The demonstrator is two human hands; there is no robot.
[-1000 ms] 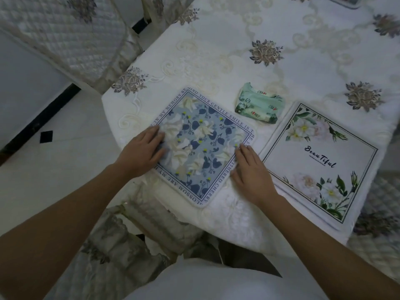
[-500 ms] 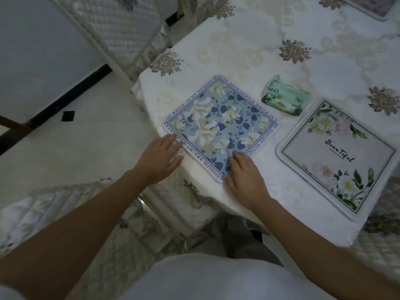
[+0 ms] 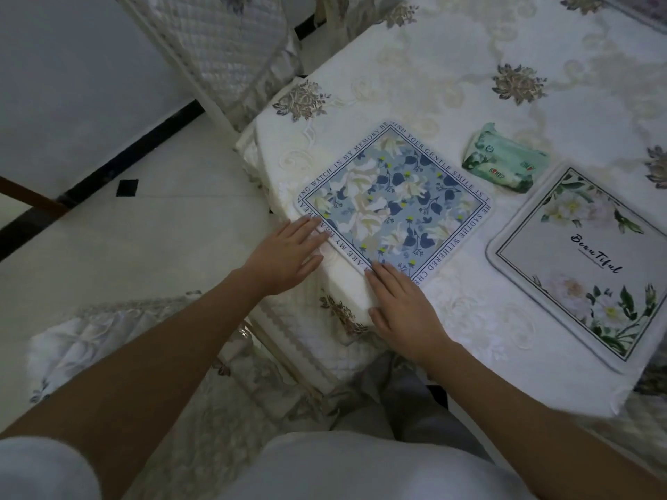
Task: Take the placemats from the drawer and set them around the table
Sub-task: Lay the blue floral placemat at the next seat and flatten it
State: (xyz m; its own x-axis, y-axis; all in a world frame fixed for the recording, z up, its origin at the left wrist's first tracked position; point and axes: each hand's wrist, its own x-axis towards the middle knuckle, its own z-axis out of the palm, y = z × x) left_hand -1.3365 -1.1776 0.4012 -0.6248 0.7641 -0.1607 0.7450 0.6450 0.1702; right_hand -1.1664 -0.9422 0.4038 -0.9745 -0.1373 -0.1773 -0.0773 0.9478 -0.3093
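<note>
A blue floral placemat [image 3: 395,202] with a lettered border lies flat near the table's corner. My left hand [image 3: 285,256] rests with straight fingers at its near-left edge, fingertips touching the border. My right hand [image 3: 404,310] lies flat on the tablecloth, its fingertips on the mat's nearest corner. A second placemat [image 3: 584,261], white with flowers and the word "Beautiful", lies to the right. The corner of another mat [image 3: 646,9] shows at the far top right.
A green packet of wipes [image 3: 503,164] lies between the two mats. The table [image 3: 469,66] wears a white embroidered cloth. Quilted chair backs [image 3: 223,41] stand at the left corner, another covered chair [image 3: 317,355] sits below my hands. Tiled floor on the left.
Both hands have slid back off the blue mat's middle to its near edges. The view has shifted, with the mat now farther from me.
</note>
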